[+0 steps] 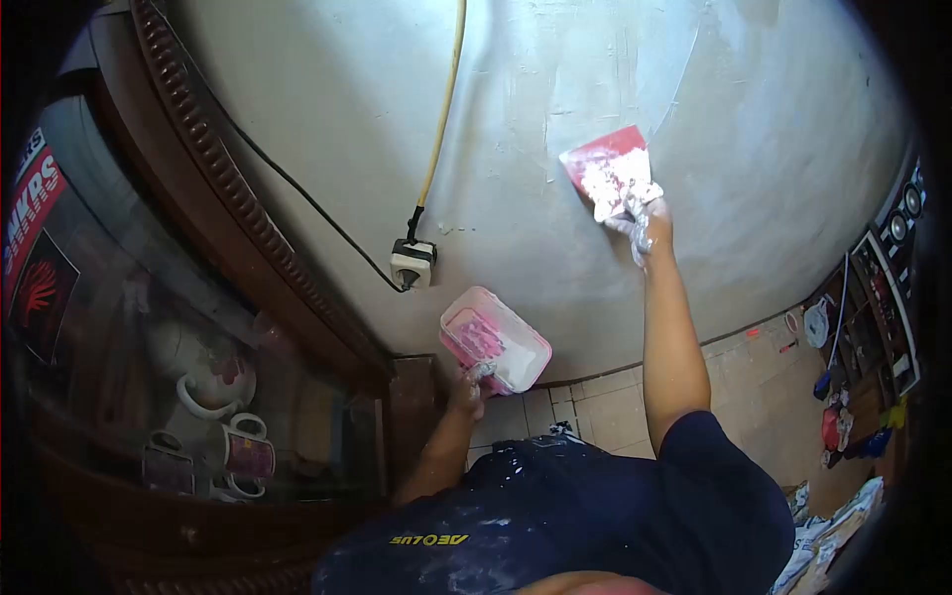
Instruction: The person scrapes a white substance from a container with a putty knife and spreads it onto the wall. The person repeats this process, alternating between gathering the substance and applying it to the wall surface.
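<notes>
My right hand [645, 223], smeared with white paste, grips a red plastic scraper [613, 164] whose face is coated in white. Its wide edge lies close against the grey plastered wall [555, 89], where pale streaks show. Lower down, my left hand [474, 387] holds a pink plastic tub [540, 369] by its near side, fingers closed at the rim and spotted with white. White paste fills part of the tub, and pink shows through a thin smear on its other part.
A power socket [413, 266] with a yellow conduit [446, 109] and a black cable [297, 183] is on the wall. At left stands a dark wooden glass cabinet [248, 228] with mugs inside. Shelves [863, 347] and a speaker [904, 213] line the right, above a tiled floor [615, 402].
</notes>
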### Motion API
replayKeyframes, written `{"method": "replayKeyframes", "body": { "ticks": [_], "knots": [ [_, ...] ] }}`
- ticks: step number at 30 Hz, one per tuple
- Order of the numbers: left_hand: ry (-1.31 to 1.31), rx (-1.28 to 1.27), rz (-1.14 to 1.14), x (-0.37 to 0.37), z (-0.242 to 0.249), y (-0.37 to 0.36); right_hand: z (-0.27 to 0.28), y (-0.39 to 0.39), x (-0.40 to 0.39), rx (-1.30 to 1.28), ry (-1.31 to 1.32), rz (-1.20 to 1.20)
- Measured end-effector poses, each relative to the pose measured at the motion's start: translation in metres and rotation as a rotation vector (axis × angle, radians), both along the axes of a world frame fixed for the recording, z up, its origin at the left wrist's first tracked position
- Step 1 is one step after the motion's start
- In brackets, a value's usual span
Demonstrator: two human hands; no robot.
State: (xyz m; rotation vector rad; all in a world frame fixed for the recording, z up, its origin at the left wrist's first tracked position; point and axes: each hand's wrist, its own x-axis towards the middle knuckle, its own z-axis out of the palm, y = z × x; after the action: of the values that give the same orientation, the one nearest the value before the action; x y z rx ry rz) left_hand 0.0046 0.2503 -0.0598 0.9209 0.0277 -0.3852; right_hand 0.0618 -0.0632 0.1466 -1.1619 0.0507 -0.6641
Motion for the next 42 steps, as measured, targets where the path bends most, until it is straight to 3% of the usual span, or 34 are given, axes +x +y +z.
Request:
{"method": "replayKeyframes", "body": {
  "ticks": [3,6,8,11,12,13,16,18,22,23,27,30,31,35,37,42],
  "knots": [
    [0.010,-0.004,0.061,-0.009,0.025,-0.009,0.049,0.006,0.004,0.021,-0.182,0.143],
    [0.058,0.006,0.028,-0.005,0.016,-0.011,0.102,0.031,0.013,0.114,-0.292,0.205],
    [0.030,0.006,-0.001,-0.003,0.015,-0.011,0.097,0.039,0.036,0.175,-0.303,0.214],
    [0.005,-0.004,-0.032,0.001,0.004,-0.011,0.040,0.048,0.051,0.121,-0.046,0.078],
    [0.010,-0.009,-0.034,0.001,-0.002,-0.010,0.006,0.055,0.050,0.144,0.007,0.017],
    [0.011,-0.013,-0.032,0.001,-0.004,-0.009,-0.061,0.036,0.080,0.023,0.036,-0.065],
    [0.013,0.015,-0.007,-0.001,-0.005,-0.006,-0.113,0.060,0.029,0.260,0.200,0.029],
    [0.013,0.031,-0.003,-0.004,0.000,-0.003,-0.128,0.061,0.010,0.264,0.198,0.055],
    [-0.009,-0.024,0.056,-0.006,0.009,-0.004,-0.048,0.063,-0.009,0.251,0.034,0.057],
    [-0.008,0.004,0.049,-0.006,0.011,-0.004,-0.009,0.058,-0.007,0.230,-0.152,0.125],
    [0.028,0.007,0.032,-0.009,0.020,-0.007,0.124,0.046,0.016,0.099,-0.380,0.117],
    [0.004,-0.011,0.013,-0.007,0.014,-0.007,0.146,0.036,0.043,0.045,-0.285,0.076],
    [0.003,-0.010,0.012,-0.008,0.016,-0.007,0.130,0.034,0.051,0.048,-0.221,0.061],
    [0.020,0.028,0.022,-0.010,0.014,-0.002,-0.035,0.031,0.052,0.114,0.055,-0.057],
    [0.022,0.053,0.055,-0.008,-0.002,0.000,-0.100,0.036,0.025,0.146,0.278,0.054],
    [-0.016,0.091,0.028,-0.002,0.007,0.002,-0.132,0.021,-0.051,0.177,0.240,0.145]
  ]
}}
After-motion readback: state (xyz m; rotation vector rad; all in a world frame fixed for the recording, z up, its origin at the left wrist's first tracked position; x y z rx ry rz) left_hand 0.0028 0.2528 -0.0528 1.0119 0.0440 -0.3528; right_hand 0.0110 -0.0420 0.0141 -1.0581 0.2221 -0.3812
